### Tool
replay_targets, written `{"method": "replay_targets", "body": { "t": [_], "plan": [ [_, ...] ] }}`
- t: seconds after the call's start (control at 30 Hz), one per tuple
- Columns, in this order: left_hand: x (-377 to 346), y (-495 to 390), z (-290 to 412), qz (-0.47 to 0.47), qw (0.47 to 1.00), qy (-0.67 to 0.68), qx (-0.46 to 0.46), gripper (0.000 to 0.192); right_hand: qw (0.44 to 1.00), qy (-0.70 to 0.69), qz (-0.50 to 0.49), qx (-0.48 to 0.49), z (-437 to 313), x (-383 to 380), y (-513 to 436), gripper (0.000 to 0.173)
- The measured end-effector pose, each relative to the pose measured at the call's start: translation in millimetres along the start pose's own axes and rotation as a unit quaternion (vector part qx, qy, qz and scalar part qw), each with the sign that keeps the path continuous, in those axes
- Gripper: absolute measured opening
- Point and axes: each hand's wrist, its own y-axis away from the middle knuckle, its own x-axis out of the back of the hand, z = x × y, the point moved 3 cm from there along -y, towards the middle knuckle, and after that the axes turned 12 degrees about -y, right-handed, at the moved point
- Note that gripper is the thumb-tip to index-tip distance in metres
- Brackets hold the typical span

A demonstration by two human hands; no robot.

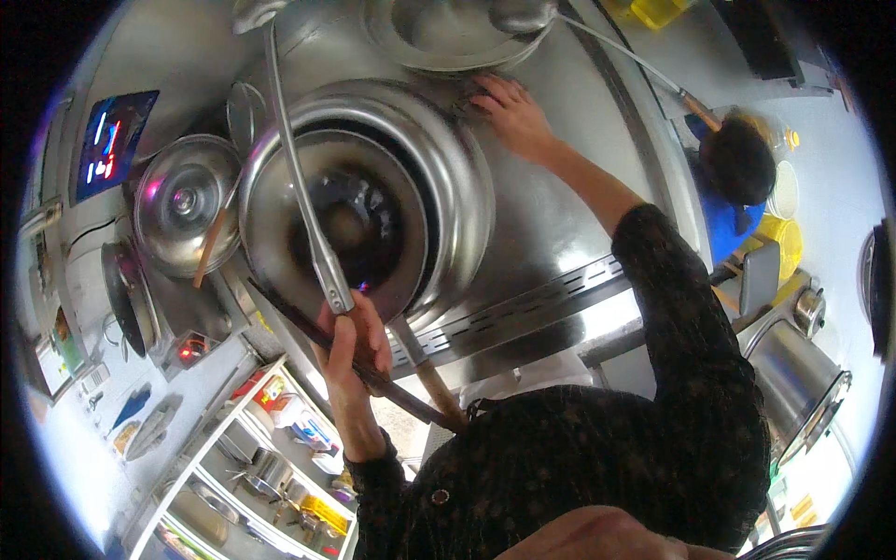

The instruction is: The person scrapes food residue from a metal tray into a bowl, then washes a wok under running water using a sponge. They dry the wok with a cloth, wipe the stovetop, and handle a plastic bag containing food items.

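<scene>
My left hand (353,336) grips the lower end of a long-handled steel ladle (297,189). The ladle reaches over a wok (269,231), its bowl beyond the far rim at the picture's top edge. Dark and glossy is the wok's bottom; I cannot tell if liquid lies in it. A dark stick (406,400) crosses at my left hand, and whether I hold it is unclear. My right hand (518,119) reaches to the steel stove top (539,203), just below a large round pan (455,59). Its fingertips meet a dark patch, possibly a scrubber, too blurred to tell.
The wok sits in a wide steel ring (465,217), its wooden handle (437,388) towards me. A second ladle (521,15) rests over the far pan's rim. At left stands a round steel vessel (185,203). Another person (735,168) is at right, near a stockpot (798,378). Shelves (231,448) stand lower left.
</scene>
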Motion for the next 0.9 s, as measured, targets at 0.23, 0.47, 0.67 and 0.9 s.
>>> {"method": "replay_targets", "body": {
  "t": [0.23, 0.47, 0.67, 0.9],
  "plan": [
    [-20.2, -11.8, -6.7, -0.056, 0.998, -0.026, 0.005, 0.047, 0.977, 0.148, 0.035, -0.153, 97.1, 85.0, 26.8, 0.041],
    [-49.0, -66.9, -4.2, -0.059, 0.988, 0.124, 0.072, 0.036, 0.995, -0.02, 0.068, -0.077, -38.5, 31.6, 97.9, 0.045],
    [-75.2, -149.0, -19.6, -0.09, 0.981, 0.168, 0.046, 0.029, 0.947, -0.224, -0.23, -0.016, -152.3, 67.3, 184.5, 0.039],
    [-113.4, -157.1, -45.3, -0.036, 0.979, 0.189, 0.073, 0.029, 0.996, -0.019, -0.043, -0.072, -8.5, 147.7, 185.0, 0.054]
  ]
}}
